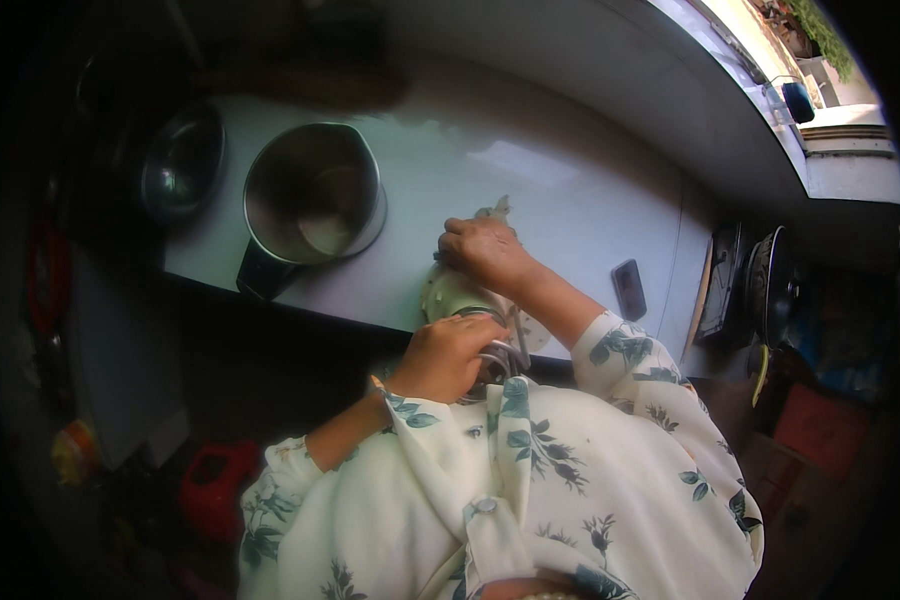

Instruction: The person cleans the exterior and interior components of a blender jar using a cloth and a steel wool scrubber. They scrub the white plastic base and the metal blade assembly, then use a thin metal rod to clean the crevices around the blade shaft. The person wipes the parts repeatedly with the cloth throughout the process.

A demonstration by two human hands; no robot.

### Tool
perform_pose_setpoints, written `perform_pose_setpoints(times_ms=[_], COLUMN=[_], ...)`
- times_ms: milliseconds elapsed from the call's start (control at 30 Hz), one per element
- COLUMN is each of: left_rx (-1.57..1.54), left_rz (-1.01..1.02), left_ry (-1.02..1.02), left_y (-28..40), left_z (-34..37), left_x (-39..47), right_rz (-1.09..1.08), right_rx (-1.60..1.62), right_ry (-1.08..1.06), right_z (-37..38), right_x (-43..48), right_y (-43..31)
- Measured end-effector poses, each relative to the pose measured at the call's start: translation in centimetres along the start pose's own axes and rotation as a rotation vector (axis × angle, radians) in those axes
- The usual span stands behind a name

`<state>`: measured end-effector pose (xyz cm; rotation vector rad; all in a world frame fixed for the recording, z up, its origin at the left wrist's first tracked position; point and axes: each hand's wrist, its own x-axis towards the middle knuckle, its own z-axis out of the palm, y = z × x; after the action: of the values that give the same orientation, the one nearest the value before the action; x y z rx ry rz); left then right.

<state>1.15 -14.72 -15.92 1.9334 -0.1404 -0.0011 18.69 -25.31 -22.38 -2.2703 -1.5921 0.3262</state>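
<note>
My left hand [446, 356] grips a shiny metal vessel or utensil [501, 360] with a curved metal handle, held close against my shirt at the counter's front edge. Just beyond it, my right hand [487, 251] closes over a pale, dotted cloth-like piece [450, 289]. A crumpled grey-green end [499, 208] of what looks like the same piece sticks out past my fingers. Part of the pale material also shows right of the metal handle. My hands cover most of both things, so their full shapes are hidden.
A deep metal pot [371, 225] with a black handle stands left on the white counter [420, 161], beside a shiny round bowl or lid [184, 165]. A phone [628, 289] lies right, before a stove [720, 285] and dark pan [769, 285]. A red plastic item [217, 487] sits below.
</note>
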Motion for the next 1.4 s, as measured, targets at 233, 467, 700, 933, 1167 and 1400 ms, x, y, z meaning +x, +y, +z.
perform_pose_setpoints(times_ms=[233, 467, 700, 933, 1167, 1400], left_rx=[-0.047, -0.022, -0.030, 0.013, 0.031, -0.013], left_rz=[-0.050, -0.012, -0.024, -0.014, -0.045, -0.080], left_ry=[-0.005, -0.037, -0.009, -0.021, -0.080, -0.097], left_y=[0.4, 0.2, 0.4, 0.2, 0.8, 0.5], left_z=[-0.4, -0.2, -0.4, -0.4, -0.3, -0.6], left_x=[-0.2, 0.2, -0.3, -0.2, 0.0, -0.3], right_rz=[0.054, 0.099, 0.127, 0.192, -0.114, -0.071], right_rx=[0.084, 0.022, 0.178, 0.185, 0.015, 0.011], right_ry=[0.029, 0.022, 0.149, 0.172, -0.060, -0.147], right_z=[-2.8, -1.6, -2.0, -4.3, -1.5, -4.8], right_x=[-3.5, -3.0, -1.4, -8.5, -2.3, -5.8], right_y=[1.0, 0.9, 0.3, -1.0, -2.4, -0.7])
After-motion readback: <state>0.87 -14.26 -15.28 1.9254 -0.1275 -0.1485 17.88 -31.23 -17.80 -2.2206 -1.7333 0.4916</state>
